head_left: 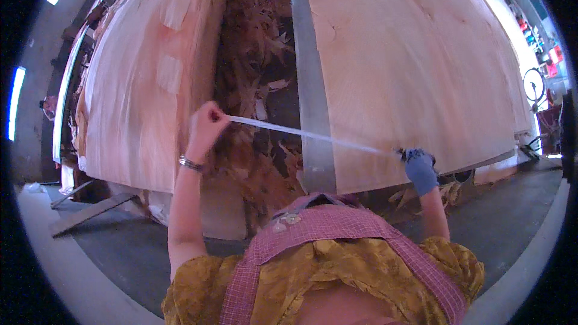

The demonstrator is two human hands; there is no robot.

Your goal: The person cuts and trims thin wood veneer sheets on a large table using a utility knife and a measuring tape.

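A narrow white strip of tape (283,129) is stretched taut between my hands, sloping down to the right across the gap and the right wood sheet. My bare left hand (208,125), with a metal-banded watch (191,163) at the wrist, pinches one end beside the left wood sheet (129,93). In a blue-grey glove, my right hand (421,170) is closed at the other end, over the near edge of the right wood sheet (415,72). Something small and dark shows at its fingertips, too blurred to name.
Between the two stacks of thin wood sheets runs a gap strewn with torn brown veneer scraps (256,42). A grey strip (313,93) borders the right sheet. A wooden plank (93,213) juts out at lower left. At far right stands a wheel (533,84).
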